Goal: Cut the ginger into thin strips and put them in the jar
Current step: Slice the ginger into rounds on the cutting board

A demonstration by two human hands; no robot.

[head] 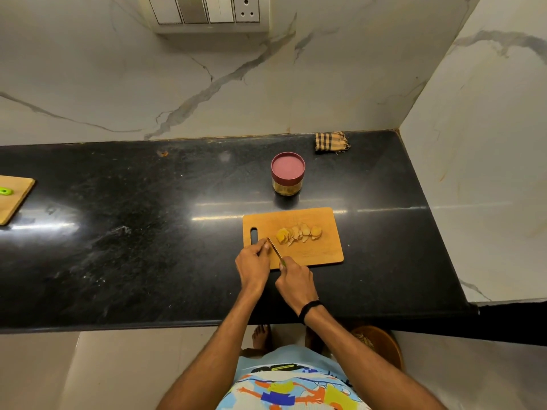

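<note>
Lidded jar [287, 174] holding yellowish bits, ginger slices [299, 233] on board [325, 250], right hand [296, 284] gripping knife [276, 250], left hand [253, 266] pinching its tip

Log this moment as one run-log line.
stage: slicing | ginger slices fanned on cutting board | right hand grips knife | left hand at blade tip | jar lidded, behind board

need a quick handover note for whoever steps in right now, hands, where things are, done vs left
Right hand holds the knife, blade angled over the cutting board.
Left hand has its fingers at the blade tip, near the board's handle slot.
Ginger slices lie fanned mid-board, sliced into rounds, not yet strips.
Jar stands behind the board, lid on.
Left: cut strips, open jar, fill it.
</note>
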